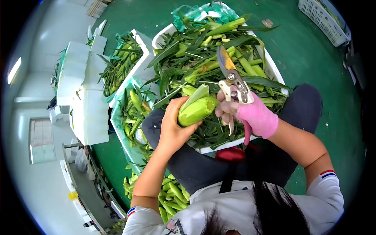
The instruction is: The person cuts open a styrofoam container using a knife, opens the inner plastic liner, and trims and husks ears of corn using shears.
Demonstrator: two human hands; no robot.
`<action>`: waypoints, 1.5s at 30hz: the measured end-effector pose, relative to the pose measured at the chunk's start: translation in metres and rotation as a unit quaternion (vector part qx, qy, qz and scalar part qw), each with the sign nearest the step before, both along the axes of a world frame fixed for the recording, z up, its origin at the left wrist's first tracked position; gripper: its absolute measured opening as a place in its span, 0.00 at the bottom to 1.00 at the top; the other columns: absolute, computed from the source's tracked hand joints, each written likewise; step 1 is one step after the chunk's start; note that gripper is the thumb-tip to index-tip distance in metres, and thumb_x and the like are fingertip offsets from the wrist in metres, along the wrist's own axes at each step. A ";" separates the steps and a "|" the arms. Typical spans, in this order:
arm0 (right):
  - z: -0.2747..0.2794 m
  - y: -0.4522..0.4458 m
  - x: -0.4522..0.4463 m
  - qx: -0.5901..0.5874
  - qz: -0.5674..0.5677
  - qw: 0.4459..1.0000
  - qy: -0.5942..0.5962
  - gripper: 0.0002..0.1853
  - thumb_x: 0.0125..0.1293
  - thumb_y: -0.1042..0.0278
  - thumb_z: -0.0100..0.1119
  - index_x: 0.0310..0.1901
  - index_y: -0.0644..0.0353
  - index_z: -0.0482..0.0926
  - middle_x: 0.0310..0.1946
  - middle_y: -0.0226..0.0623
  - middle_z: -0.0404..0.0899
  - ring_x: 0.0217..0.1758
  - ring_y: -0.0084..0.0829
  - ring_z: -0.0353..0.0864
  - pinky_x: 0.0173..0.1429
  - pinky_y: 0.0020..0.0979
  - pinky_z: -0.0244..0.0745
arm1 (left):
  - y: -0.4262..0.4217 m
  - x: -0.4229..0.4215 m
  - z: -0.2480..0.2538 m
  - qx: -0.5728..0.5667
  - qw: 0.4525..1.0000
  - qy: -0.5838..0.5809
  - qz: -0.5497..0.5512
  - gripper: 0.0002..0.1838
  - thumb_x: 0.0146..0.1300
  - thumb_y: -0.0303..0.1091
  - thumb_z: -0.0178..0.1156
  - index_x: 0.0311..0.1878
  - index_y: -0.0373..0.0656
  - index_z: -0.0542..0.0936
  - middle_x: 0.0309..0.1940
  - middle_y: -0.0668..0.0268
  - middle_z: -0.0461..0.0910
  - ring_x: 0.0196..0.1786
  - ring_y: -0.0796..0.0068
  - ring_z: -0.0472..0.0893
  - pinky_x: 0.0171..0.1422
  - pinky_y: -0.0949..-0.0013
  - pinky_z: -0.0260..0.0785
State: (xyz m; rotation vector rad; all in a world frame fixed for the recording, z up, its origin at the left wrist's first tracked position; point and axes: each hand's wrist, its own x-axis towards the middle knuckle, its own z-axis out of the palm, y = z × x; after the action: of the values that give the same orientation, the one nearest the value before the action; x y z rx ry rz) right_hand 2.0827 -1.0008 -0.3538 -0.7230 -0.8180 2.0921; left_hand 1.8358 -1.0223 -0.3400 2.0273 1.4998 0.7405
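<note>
My bare left hand (pixel 174 124) is wrapped round a green ear of corn (pixel 197 111) still in its husk, with a loose husk leaf sticking up from it. In my right hand (pixel 250 113), which wears a pink glove with grey fingertips, is a pair of pruning shears (pixel 236 80). Their metal blades point up and away from me, and the white handles lie in my fingers. The shears are just right of the corn, apart from it. Under both hands is a white tub (pixel 276 70) heaped with cut husk leaves and stalks (pixel 172 58).
To the left, a foam box lined with green plastic (pixel 127 145) holds more corn. Several husked-in ears (pixel 172 196) lie on the floor by my left side. White foam boxes (pixel 90 98) are stacked farther left. A white basket (pixel 323 21) stands at the top right.
</note>
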 end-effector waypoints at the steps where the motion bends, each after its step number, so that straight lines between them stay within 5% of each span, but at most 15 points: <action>1: 0.003 -0.001 0.000 -0.005 0.003 1.000 0.005 0.16 0.65 0.67 0.61 0.51 0.65 0.73 0.35 0.37 0.81 0.34 0.24 0.79 0.40 0.27 0.77 | 0.001 0.003 -0.006 0.032 0.999 0.027 -0.007 0.38 0.40 0.24 0.75 0.60 0.42 0.74 0.54 0.56 0.76 0.58 0.53 0.76 0.64 0.59 0.67; 12: -0.004 0.004 0.009 0.039 -0.003 0.997 -0.070 0.16 0.65 0.72 0.52 0.54 0.65 0.73 0.35 0.34 0.78 0.34 0.23 0.79 0.40 0.26 0.77 | -0.003 0.028 -0.022 0.192 0.962 0.188 0.052 0.36 0.38 0.20 0.69 0.58 0.44 0.74 0.53 0.56 0.75 0.59 0.50 0.73 0.68 0.55 0.60; 15: 0.006 -0.003 0.003 0.021 -0.039 0.999 -0.028 0.15 0.64 0.73 0.52 0.52 0.63 0.72 0.33 0.33 0.76 0.28 0.23 0.78 0.32 0.25 0.76 | -0.010 0.043 -0.039 -0.042 0.989 -0.125 0.071 0.39 0.47 0.24 0.74 0.64 0.44 0.68 0.55 0.61 0.74 0.63 0.61 0.72 0.69 0.58 0.61; 19: 0.011 -0.013 0.002 -0.037 -0.049 0.998 0.018 0.17 0.63 0.74 0.52 0.54 0.62 0.71 0.34 0.33 0.76 0.28 0.22 0.77 0.30 0.25 0.77 | -0.039 0.060 -0.058 -0.316 0.832 -0.451 0.064 0.53 0.54 0.33 0.77 0.76 0.44 0.50 0.66 0.63 0.66 0.69 0.70 0.66 0.76 0.62 0.56; 21: 0.006 -0.015 0.004 -0.001 -0.051 0.998 -0.029 0.16 0.64 0.74 0.51 0.54 0.61 0.71 0.35 0.32 0.76 0.29 0.21 0.77 0.31 0.25 0.77 | -0.039 0.055 -0.047 -0.028 0.961 -0.259 0.090 0.45 0.50 0.44 0.78 0.65 0.39 0.62 0.57 0.59 0.69 0.59 0.63 0.71 0.67 0.62 0.63; 22: 0.006 -0.018 0.004 0.001 -0.044 0.998 -0.050 0.16 0.64 0.74 0.51 0.54 0.60 0.71 0.35 0.31 0.75 0.30 0.21 0.78 0.32 0.25 0.78 | -0.039 0.045 -0.039 0.129 0.982 -0.072 0.116 0.41 0.49 0.47 0.78 0.59 0.38 0.66 0.51 0.58 0.70 0.54 0.61 0.73 0.62 0.62 0.66; 23: 0.008 -0.022 -0.002 0.025 -0.052 0.997 -0.055 0.16 0.64 0.75 0.52 0.54 0.60 0.72 0.35 0.31 0.75 0.30 0.20 0.77 0.34 0.25 0.77 | -0.039 0.047 -0.026 0.209 0.963 -0.104 0.133 0.31 0.47 0.46 0.78 0.43 0.39 0.69 0.38 0.58 0.70 0.40 0.60 0.74 0.47 0.61 0.68; 28: 0.027 -0.032 -0.021 0.104 -0.025 0.984 -0.140 0.15 0.64 0.76 0.54 0.53 0.60 0.72 0.38 0.29 0.74 0.35 0.18 0.74 0.39 0.25 0.74 | -0.033 0.056 0.001 0.226 0.962 0.025 0.153 0.13 0.71 0.31 0.59 0.30 0.38 0.71 0.20 0.64 0.65 0.21 0.74 0.66 0.26 0.69 0.57; 29: 0.021 -0.030 -0.023 0.096 -0.059 0.987 -0.111 0.16 0.64 0.76 0.54 0.54 0.60 0.72 0.37 0.30 0.74 0.35 0.20 0.75 0.39 0.26 0.76 | -0.035 0.056 -0.002 0.090 0.958 -0.214 0.168 0.13 0.74 0.36 0.56 0.32 0.40 0.72 0.20 0.67 0.66 0.21 0.76 0.66 0.26 0.70 0.58; 31: 0.013 -0.025 -0.017 -0.015 -0.081 0.995 -0.050 0.18 0.64 0.74 0.52 0.56 0.59 0.71 0.37 0.35 0.75 0.36 0.27 0.78 0.38 0.30 0.79 | -0.033 0.054 -0.011 -0.128 0.754 -0.631 0.126 0.17 0.79 0.49 0.47 0.37 0.46 0.72 0.20 0.75 0.64 0.20 0.80 0.65 0.25 0.73 0.60; 34: 0.013 -0.020 -0.024 -0.121 -0.114 0.975 0.145 0.19 0.65 0.71 0.52 0.58 0.60 0.70 0.35 0.37 0.76 0.35 0.33 0.79 0.42 0.36 0.79 | -0.038 0.046 -0.017 -0.231 0.565 -0.775 0.164 0.20 0.79 0.50 0.44 0.35 0.48 0.72 0.20 0.75 0.65 0.20 0.79 0.65 0.26 0.72 0.60; 38: 0.008 -0.023 -0.040 -0.091 -0.088 0.973 0.191 0.20 0.66 0.70 0.50 0.59 0.61 0.70 0.35 0.37 0.75 0.36 0.34 0.77 0.42 0.39 0.76 | -0.042 0.019 -0.019 -0.277 0.637 -0.710 0.114 0.27 0.76 0.62 0.40 0.41 0.46 0.75 0.24 0.71 0.71 0.24 0.72 0.74 0.31 0.67 0.72; 39: 0.022 -0.033 -0.056 -0.081 -0.179 0.980 0.024 0.20 0.65 0.70 0.50 0.59 0.61 0.70 0.35 0.37 0.75 0.37 0.33 0.76 0.42 0.37 0.76 | -0.047 0.003 -0.027 -0.316 0.627 -0.706 0.091 0.30 0.74 0.66 0.39 0.42 0.47 0.75 0.28 0.68 0.75 0.27 0.69 0.78 0.33 0.67 0.74; 42: 0.023 -0.039 -0.071 0.306 0.011 0.929 -0.207 0.18 0.57 0.72 0.56 0.51 0.60 0.74 0.36 0.37 0.78 0.38 0.38 0.81 0.40 0.39 0.76 | -0.071 -0.030 -0.035 -0.506 0.557 -0.657 0.051 0.48 0.62 0.81 0.39 0.66 0.47 0.73 0.53 0.55 0.81 0.51 0.59 0.84 0.44 0.53 0.80; 45: 0.052 -0.062 -0.127 0.533 0.179 0.792 -0.238 0.20 0.52 0.70 0.65 0.49 0.58 0.76 0.35 0.40 0.79 0.36 0.43 0.82 0.40 0.39 0.76 | -0.105 -0.066 -0.024 -0.502 0.506 -0.701 0.037 0.45 0.67 0.72 0.43 0.73 0.42 0.65 0.65 0.53 0.73 0.65 0.56 0.75 0.66 0.52 0.68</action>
State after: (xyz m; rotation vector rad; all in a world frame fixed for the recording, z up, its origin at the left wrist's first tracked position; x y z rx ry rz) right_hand 1.9556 -1.0628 -0.3018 -0.4368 -2.2891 1.3177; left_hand 1.7694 -1.1271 -0.3638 0.0802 0.5536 0.8187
